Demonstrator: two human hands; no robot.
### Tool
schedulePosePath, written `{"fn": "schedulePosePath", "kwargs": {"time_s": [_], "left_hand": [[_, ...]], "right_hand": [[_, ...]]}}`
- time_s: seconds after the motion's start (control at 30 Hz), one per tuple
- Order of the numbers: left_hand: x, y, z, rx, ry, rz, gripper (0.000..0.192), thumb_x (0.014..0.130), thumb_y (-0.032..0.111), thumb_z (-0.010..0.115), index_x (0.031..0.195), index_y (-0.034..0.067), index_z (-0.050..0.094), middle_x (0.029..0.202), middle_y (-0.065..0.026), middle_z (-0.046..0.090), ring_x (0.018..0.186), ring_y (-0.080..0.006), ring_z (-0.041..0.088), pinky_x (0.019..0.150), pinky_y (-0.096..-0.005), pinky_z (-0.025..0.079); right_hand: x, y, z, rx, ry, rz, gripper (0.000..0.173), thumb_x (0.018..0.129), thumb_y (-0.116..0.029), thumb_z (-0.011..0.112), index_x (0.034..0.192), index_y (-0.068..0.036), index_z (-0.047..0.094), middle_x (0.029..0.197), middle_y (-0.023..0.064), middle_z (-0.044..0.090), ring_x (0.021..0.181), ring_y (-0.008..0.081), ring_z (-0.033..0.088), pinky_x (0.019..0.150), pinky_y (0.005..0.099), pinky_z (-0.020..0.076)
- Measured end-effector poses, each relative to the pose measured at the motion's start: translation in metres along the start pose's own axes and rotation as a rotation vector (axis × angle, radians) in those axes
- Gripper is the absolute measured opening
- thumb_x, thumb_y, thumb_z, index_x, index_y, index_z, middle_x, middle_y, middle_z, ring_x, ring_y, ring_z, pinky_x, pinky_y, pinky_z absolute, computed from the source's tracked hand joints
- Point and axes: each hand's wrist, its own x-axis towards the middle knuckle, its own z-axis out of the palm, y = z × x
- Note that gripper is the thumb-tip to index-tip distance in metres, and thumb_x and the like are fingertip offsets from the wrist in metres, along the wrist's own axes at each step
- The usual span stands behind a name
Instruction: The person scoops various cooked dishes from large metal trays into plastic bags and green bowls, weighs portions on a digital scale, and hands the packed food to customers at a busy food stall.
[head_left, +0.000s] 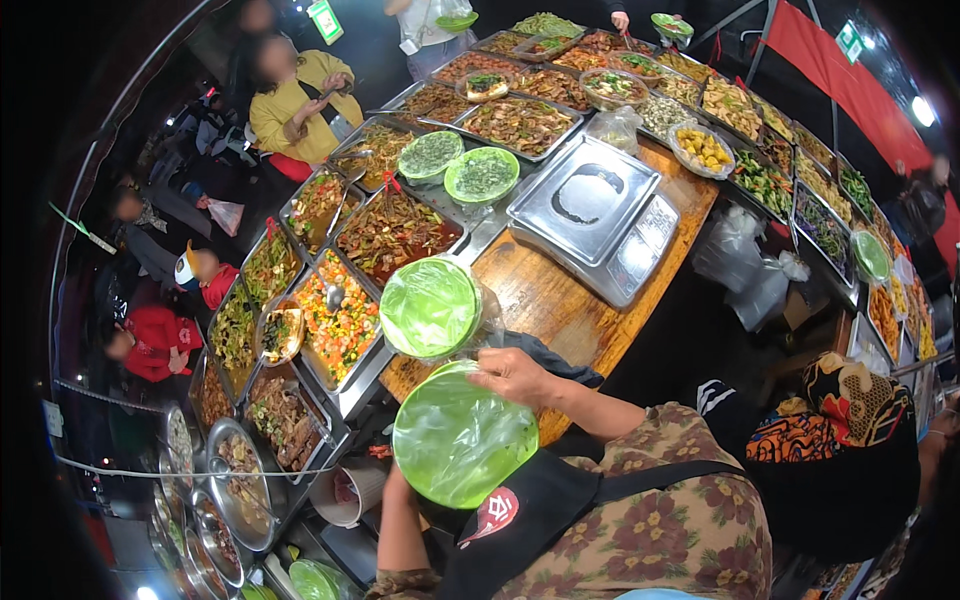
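Note:
A green bowl lined with a clear plastic bag (465, 435) is held tilted in front of my chest. My right hand (514, 375) grips its upper rim and the film there. From below and the left, my left hand (401, 484) supports the bowl, which hides most of its fingers. Just beyond stands a stack of green bowls (429, 307), the top one also covered with clear plastic. A dark cloth (551, 356) lies behind my right wrist on the wooden board (540, 281).
A metal-topped weighing scale (592, 199) sits on the board. Trays of cooked food (397, 229) line the left and far sides. Round steel basins (244, 480) and a pale bucket (349, 491) are lower left. Customers (296, 105) stand across the counter; another person (832, 450) is at my right.

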Motion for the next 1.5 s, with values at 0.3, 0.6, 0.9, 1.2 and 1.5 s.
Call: {"fn": "schedulePosePath", "kwargs": {"time_s": [0.3, 0.6, 0.9, 1.2, 1.5], "left_hand": [[-0.051, -0.023, 0.020, -0.325, -0.088, 0.111, 0.053, 0.096, 0.037, 0.054, 0.134, 0.001, 0.046, 0.129, -0.0142, 0.057, 0.116, -0.0258, 0.056, 0.099, -0.0394, 0.045], [-0.032, -0.021, 0.056, -0.417, 0.029, 0.308, 0.057, 0.099, 0.042, 0.038, 0.138, 0.001, 0.041, 0.132, -0.0184, 0.053, 0.118, -0.0348, 0.054, 0.100, -0.0482, 0.044], [-0.023, -0.014, 0.055, -0.827, -0.100, 0.269, 0.066, 0.098, 0.051, 0.037, 0.141, 0.002, 0.038, 0.135, -0.0184, 0.050, 0.121, -0.0334, 0.051, 0.100, -0.0494, 0.044], [0.018, 0.006, 0.045, -0.352, 0.203, 0.300, 0.050, 0.099, 0.040, 0.046, 0.135, 0.005, 0.047, 0.129, -0.0131, 0.056, 0.116, -0.0273, 0.056, 0.097, -0.0403, 0.047], [0.077, -0.068, 0.040, -0.139, 0.181, 0.181, 0.023, 0.094, 0.014, 0.056, 0.113, 0.000, 0.056, 0.086, -0.0048, 0.060, 0.070, -0.0141, 0.057, 0.061, -0.0254, 0.047]], "right_hand": [[-0.010, 0.006, -0.020, 0.161, 0.050, 0.251, 0.036, 0.093, -0.028, 0.061, 0.072, 0.001, 0.061, 0.065, 0.0065, 0.049, 0.060, 0.0177, 0.050, 0.060, 0.0315, 0.0436], [-0.036, 0.011, -0.035, 0.991, -0.163, 0.825, 0.028, 0.094, -0.027, 0.063, 0.103, -0.001, 0.066, 0.079, 0.0022, 0.060, 0.061, 0.0083, 0.056, 0.051, 0.0236, 0.0465], [-0.026, 0.038, -0.018, 1.079, -0.324, 0.916, 0.015, 0.091, -0.010, 0.054, 0.099, 0.000, 0.062, 0.068, 0.0000, 0.055, 0.045, 0.0055, 0.044, 0.039, 0.0201, 0.0352], [0.021, 0.002, -0.040, 0.306, -0.197, 0.376, 0.032, 0.095, -0.023, 0.055, 0.115, 0.002, 0.059, 0.101, 0.0096, 0.064, 0.081, 0.0168, 0.060, 0.076, 0.0340, 0.0497], [0.088, 0.129, 0.020, 0.119, 0.344, 0.180, 0.029, 0.089, -0.011, 0.054, 0.110, 0.007, 0.059, 0.091, 0.0146, 0.067, 0.082, 0.0227, 0.064, 0.078, 0.0363, 0.0515]]}}
